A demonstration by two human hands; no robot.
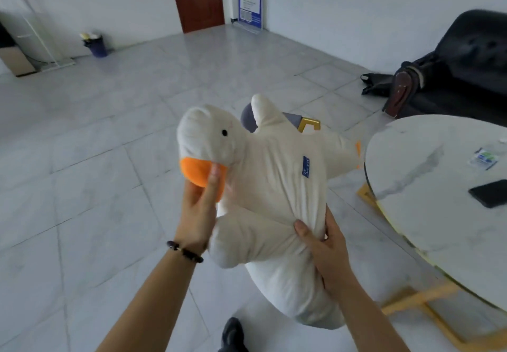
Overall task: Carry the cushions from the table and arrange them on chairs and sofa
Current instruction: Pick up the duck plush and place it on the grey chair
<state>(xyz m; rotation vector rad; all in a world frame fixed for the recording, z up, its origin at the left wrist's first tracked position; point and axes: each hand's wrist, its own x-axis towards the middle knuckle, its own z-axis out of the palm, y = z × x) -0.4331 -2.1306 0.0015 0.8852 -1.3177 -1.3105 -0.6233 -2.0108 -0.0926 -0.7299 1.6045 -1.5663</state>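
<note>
The left hand [201,201] holds the duck cushion [274,176] by its orange beak [196,169], and the right hand [323,244] pinches a bunch of its white belly. It is up in the air beside the table [428,159], not on a seat yet; the black sofa [466,58] is well apart.

Cushion [274,187]: duck-shaped plush, cream-white, with an orange beak, one black eye showing and a small blue label on the body. It is off the counter, in mid-air at frame centre. Head points left, body trails toward lower right.

Left hand [199,206] pinches the beak. Right hand [326,244] grips bunched body fabric.

Counter [428,187]: round, marble-look top on a gold frame, at right of frame.

Sofa [472,58]: black, upper right.

Chair [247,117]: grey, gold frame, mostly hidden behind the cushion.
</note>
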